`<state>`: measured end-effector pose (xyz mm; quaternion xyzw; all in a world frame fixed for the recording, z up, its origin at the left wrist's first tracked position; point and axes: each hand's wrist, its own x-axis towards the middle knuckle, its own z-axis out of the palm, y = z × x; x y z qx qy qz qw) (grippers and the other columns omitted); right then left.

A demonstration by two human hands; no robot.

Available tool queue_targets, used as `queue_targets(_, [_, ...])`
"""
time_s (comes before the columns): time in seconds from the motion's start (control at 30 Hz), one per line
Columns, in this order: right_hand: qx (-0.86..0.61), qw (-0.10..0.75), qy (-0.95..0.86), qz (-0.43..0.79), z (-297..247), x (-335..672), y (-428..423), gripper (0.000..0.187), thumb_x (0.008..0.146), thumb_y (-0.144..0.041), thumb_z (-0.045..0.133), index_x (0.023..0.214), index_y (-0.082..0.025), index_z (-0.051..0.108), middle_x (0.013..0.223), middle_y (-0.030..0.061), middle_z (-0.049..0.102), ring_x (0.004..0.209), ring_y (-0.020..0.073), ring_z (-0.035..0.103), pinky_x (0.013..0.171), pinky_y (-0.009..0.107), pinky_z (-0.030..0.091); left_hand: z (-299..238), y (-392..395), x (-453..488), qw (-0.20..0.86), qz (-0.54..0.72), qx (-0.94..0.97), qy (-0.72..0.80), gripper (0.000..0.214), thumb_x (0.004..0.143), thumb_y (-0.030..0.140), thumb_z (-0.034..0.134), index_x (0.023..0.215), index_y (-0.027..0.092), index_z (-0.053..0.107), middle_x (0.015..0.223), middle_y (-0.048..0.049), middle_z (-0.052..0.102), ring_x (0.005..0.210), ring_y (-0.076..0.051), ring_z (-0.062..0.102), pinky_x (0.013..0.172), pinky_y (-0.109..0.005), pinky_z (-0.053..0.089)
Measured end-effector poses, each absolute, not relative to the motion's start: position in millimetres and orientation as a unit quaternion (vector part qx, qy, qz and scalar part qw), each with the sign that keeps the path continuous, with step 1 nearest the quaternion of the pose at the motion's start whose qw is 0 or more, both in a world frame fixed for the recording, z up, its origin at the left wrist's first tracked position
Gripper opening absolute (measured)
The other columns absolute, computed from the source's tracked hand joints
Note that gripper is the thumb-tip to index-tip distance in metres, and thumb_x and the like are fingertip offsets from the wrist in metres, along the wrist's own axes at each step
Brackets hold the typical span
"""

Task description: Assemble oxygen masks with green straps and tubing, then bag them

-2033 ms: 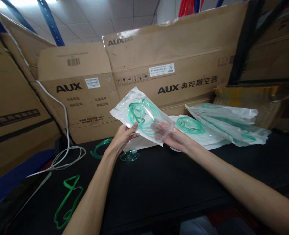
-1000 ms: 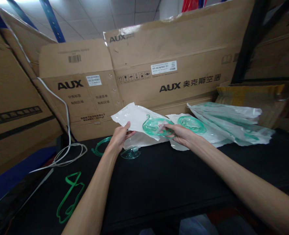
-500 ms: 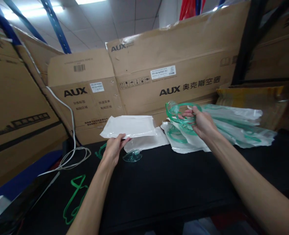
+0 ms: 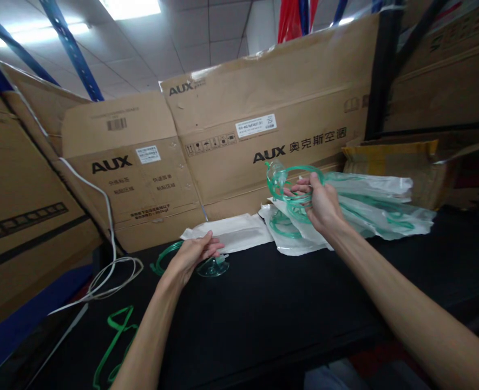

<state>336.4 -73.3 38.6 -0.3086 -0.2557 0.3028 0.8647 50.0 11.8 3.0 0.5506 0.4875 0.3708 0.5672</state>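
Green tubing coil (image 4: 294,187) held above sealed packets (image 4: 369,208) on a black table (image 4: 288,303).
The right hand (image 4: 324,208) grips the coil, its loop upright, facing the camera; the left hand (image 4: 190,255) lies loosely open at a flat pouch (image 4: 235,234) running left to right.

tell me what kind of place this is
Likely a warehouse or packing room: big brown AUX cardboard cartons behind a black worktable, blue steel rack beams overhead, and piled clear plastic bags of green tubing.

My left hand (image 4: 190,257) covers part of what looks like a clear mask (image 4: 214,267); the green strap (image 4: 115,346) runs off the bottom edge, and print on the box label (image 4: 255,125) is too small for me to read.
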Motion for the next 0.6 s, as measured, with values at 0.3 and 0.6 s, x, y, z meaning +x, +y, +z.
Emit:
queue_targets(0.3, [-0.313,0.850,-0.263,0.333,39.4,328.3,-75.7,0.041,0.108,-0.028,0.034,0.078,-0.016,0.058,0.055,0.0028,0.068,0.056,0.0180,0.073,0.063,0.030,0.063,27.4,18.4,12.8,0.253,0.368,0.666,0.598,0.042,0.091,0.051,0.059,0.102,0.014,0.076,0.105,-0.0146,0.078,0.092,-0.028,0.072,0.071,-0.031,0.055])
queue_targets(0.6, [-0.308,0.845,-0.264,0.349,37.6,324.4,-74.9,0.036,0.107,-0.027,0.038,0.081,-0.014,0.059,0.058,0.0045,0.070,0.058,0.0182,0.075,0.063,0.028,0.063,5.9,52.8,-2.9,0.127,0.239,0.717,0.642,0.027,0.095,0.035,0.065,0.114,0.017,0.066,0.121,-0.0091,0.067,0.113,-0.025,0.064,0.098,-0.048,0.051])
